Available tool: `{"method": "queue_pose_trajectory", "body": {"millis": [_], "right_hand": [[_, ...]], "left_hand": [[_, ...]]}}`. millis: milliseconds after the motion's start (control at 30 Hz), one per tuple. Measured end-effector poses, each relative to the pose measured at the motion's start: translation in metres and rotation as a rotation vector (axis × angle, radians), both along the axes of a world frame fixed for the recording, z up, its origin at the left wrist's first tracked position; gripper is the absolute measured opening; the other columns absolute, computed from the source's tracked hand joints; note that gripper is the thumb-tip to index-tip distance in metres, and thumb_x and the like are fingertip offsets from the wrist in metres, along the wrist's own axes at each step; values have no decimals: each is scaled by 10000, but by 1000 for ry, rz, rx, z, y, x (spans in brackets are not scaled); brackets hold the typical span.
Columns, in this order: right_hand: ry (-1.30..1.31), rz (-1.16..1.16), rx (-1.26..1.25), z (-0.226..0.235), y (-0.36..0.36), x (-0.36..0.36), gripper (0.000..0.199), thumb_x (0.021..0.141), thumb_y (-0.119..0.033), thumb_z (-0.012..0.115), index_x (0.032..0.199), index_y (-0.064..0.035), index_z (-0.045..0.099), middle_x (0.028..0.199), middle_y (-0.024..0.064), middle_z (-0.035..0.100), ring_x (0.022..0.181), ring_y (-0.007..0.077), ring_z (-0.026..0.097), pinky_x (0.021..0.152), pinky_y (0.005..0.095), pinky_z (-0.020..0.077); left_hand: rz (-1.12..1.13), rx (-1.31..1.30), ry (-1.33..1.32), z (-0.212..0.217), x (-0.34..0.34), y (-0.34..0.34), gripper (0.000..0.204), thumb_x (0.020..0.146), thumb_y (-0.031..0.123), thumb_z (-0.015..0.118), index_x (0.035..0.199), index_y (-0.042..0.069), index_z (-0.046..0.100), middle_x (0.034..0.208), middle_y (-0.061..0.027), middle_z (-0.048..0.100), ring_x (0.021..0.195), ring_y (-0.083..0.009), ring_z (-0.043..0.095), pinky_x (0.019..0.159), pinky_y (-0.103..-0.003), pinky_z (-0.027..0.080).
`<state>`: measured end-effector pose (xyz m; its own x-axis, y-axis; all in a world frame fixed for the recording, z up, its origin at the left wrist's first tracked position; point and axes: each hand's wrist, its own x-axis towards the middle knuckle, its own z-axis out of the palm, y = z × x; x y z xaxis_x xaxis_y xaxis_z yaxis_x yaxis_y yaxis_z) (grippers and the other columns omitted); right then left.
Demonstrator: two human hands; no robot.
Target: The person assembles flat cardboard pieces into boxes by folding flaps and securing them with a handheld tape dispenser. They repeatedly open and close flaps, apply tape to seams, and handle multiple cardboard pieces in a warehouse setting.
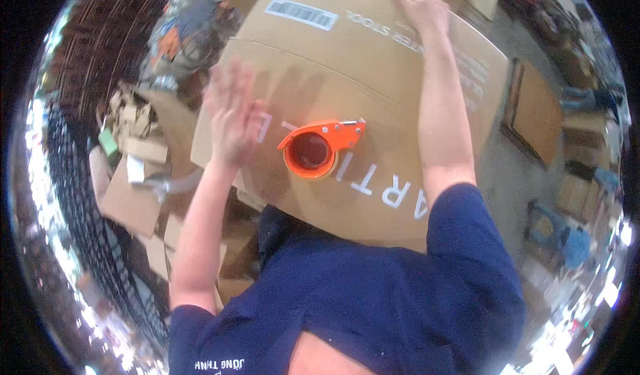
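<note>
A large brown cardboard box (373,195) lies in front of me, with white print and a pale barcode label (301,14) on its top. An orange tape dispenser (343,134) with a roll of brown tape rests on the box between my arms. Above the box's left side, my left hand (232,112) is open, its fingers spread and slightly blurred; it holds nothing. My right hand (425,12) reaches to the far edge of the box, its fingers curled against the cardboard. What may be within those fingers is hidden.
Torn cardboard pieces (137,195) are heaped at the left, beside a dark stack of rods or slats (93,48). To the right, a brown board or flat carton (532,112) stands on the grey floor. People in blue (567,238) are among boxes farther right.
</note>
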<state>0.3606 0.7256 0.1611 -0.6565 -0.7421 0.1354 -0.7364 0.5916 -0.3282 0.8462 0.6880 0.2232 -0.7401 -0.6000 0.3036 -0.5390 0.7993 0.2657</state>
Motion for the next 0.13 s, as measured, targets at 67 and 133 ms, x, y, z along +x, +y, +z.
{"method": "queue_pose_trajectory", "body": {"millis": [67,133], "right_hand": [[96,38,-11,1,-22,-3,724,1095,-690,547,1534,-135,701,1567,201,706,1406,453,677,1218,536,510],[258,98,-61,-17,-18,-22,752,1097,-679,548,1616,-141,633,1668,242,615,1587,419,543,1338,552,411]], "left_hand": [[-144,69,-252,-1,-36,-19,657,1176,363,559,1808,252,417,1912,-99,298,1785,-392,156,1398,-696,71],[-311,68,-317,8,-67,-38,663,1176,382,559,1810,257,411,1910,-107,300,1786,-388,154,1401,-697,67]]}}
